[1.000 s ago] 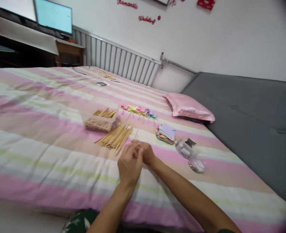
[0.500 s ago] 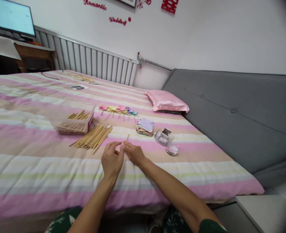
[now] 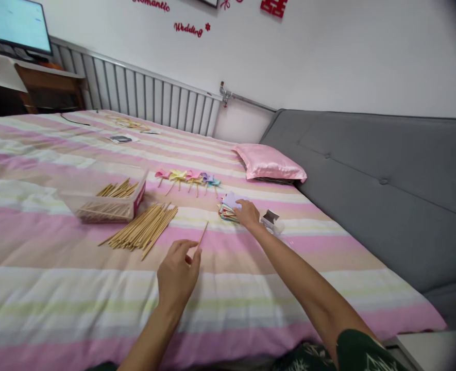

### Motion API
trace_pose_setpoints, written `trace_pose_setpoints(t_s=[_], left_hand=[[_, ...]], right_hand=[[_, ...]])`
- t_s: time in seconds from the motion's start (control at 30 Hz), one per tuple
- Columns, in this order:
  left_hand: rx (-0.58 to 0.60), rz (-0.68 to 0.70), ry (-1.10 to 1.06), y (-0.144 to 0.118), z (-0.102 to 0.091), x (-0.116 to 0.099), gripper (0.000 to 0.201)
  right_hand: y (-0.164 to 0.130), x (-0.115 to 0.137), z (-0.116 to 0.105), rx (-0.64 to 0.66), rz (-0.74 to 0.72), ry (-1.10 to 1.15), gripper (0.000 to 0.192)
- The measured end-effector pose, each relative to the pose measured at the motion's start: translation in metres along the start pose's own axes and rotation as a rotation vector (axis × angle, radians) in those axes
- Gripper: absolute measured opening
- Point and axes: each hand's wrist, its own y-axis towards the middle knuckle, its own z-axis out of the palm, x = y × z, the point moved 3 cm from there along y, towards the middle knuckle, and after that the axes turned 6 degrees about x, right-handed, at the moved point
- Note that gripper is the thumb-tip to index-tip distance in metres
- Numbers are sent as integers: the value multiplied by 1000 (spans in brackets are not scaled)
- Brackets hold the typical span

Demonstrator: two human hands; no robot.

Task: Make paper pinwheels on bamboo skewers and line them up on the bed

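My left hand (image 3: 178,272) pinches the lower end of a thin wooden stick (image 3: 202,235) above the striped bedspread. My right hand (image 3: 247,213) reaches forward and rests its fingers on a stack of coloured paper squares (image 3: 228,206). A loose pile of wooden sticks (image 3: 142,231) lies to the left of my left hand. Behind the pile stands a clear box (image 3: 110,198) with more sticks in it. A row of small paper pinwheels on sticks (image 3: 187,178) lies beyond the paper stack.
A clear jar (image 3: 273,222) lies on its side just right of my right wrist. A pink pillow (image 3: 269,164) lies against the grey headboard (image 3: 367,175). A radiator (image 3: 142,100) lines the far wall; a monitor (image 3: 13,23) stands at the far left.
My hands were together on the stick. My right hand has let go and moved forward to the paper stack, while my left hand keeps the stick.
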Motion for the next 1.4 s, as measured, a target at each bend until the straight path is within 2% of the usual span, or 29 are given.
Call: trace_pose_setpoints(t_s=[0.1,0.17,0.47,0.8,1.4], left_hand=[[176,-40,220,0,10,3,23],[244,-33,330,1,15,3,24],[489,58,536,0,34,4,21],[473,-19,516,1,33,6,20],[481,-48,543,1,29,3,23]], right_hand=[[17,-2,7,27,27,-22,35],[25,-3,13,47,27,-38,36],[33,-7,23,96,3,-96,40],[33,-8,22,90,35,-120,35],[33,-17,20,111,23,-53,32]])
